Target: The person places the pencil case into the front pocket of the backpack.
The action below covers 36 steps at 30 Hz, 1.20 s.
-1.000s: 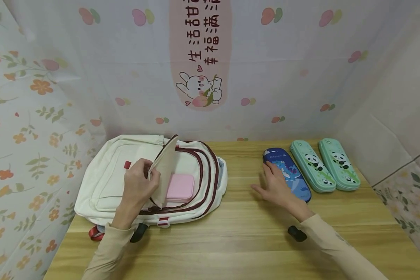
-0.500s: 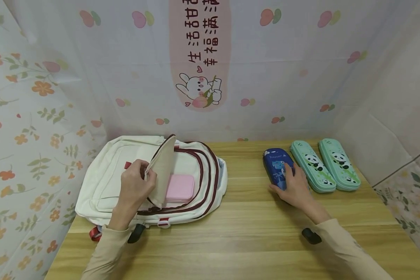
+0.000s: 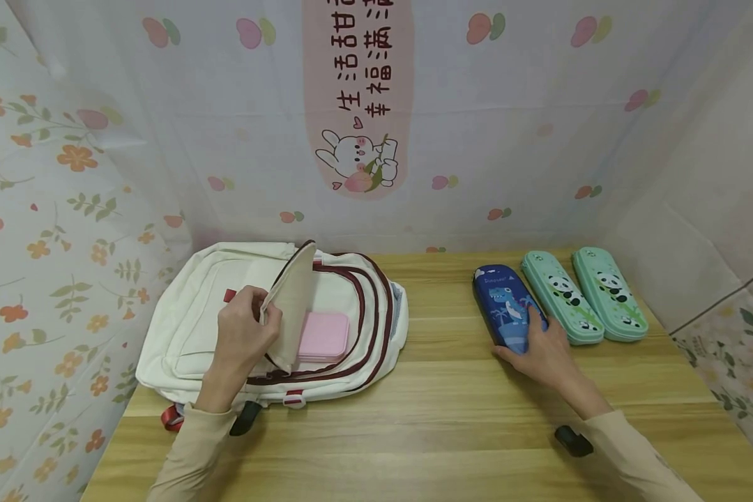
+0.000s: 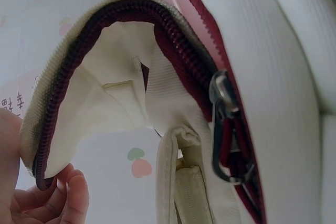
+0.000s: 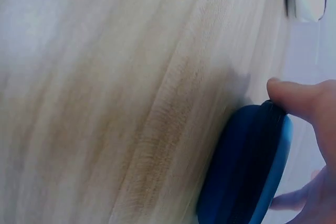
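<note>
A white backpack [image 3: 185, 321] with dark red zips lies on the left of the table, its front flap [image 3: 293, 307] raised. My left hand [image 3: 241, 338] pinches the flap's zipped edge [image 4: 79, 56], as the left wrist view shows too. Inside the opened pocket sits a flat pink case [image 3: 324, 336]. Over on the right, my right hand [image 3: 542, 352] grips the near end of a dark blue dinosaur pencil case [image 3: 505, 296], thumb on one side and fingers on the other. The right wrist view shows the thumb [image 5: 294, 98] against the end of that case.
Two mint green panda pencil cases [image 3: 561, 296] [image 3: 610, 293] lie side by side, right of the blue one. Behind the wooden table [image 3: 408, 446] hangs a printed curtain [image 3: 496, 139]. A red strap loop [image 3: 172, 418] sticks out below the backpack.
My right hand has moved right and toward me, from over the blue pencil case's left side to its near end, and now grips it. The left hand keeps holding the flap.
</note>
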Tool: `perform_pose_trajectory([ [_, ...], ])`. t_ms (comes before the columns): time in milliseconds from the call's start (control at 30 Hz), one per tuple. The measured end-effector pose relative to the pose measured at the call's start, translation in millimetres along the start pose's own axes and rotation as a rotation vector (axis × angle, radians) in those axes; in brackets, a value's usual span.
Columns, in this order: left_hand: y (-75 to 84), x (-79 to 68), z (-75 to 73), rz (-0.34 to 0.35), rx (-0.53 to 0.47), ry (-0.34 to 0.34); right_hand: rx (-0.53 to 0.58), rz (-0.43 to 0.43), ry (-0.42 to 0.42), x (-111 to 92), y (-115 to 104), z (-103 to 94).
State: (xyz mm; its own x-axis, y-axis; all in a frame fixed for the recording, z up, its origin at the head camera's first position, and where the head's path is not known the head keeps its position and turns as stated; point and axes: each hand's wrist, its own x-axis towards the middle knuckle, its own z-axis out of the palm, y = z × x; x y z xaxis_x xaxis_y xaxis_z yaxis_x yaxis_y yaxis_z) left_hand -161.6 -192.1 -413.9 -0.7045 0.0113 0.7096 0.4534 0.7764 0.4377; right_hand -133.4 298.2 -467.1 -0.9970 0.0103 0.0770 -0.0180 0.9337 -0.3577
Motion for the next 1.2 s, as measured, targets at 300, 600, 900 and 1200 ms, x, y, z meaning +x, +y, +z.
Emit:
perform_pose_trajectory([
  [300,-0.3,0.1,-0.3,-0.001,0.002,-0.006,-0.075,0.124,-0.044,-7,1,-11.0],
  [600,0.0,1.0,-0.3,-0.001,0.000,-0.016,-0.062,0.168,-0.026,-8,7,-16.1],
  [900,-0.9,0.5,0.2,-0.007,0.007,-0.016,0.003,0.170,0.078,-9,16,-11.3],
  [1200,0.3,-0.2,0.4,-0.010,0.005,-0.021,-0.003,0.091,0.152,-3,9,-15.3],
])
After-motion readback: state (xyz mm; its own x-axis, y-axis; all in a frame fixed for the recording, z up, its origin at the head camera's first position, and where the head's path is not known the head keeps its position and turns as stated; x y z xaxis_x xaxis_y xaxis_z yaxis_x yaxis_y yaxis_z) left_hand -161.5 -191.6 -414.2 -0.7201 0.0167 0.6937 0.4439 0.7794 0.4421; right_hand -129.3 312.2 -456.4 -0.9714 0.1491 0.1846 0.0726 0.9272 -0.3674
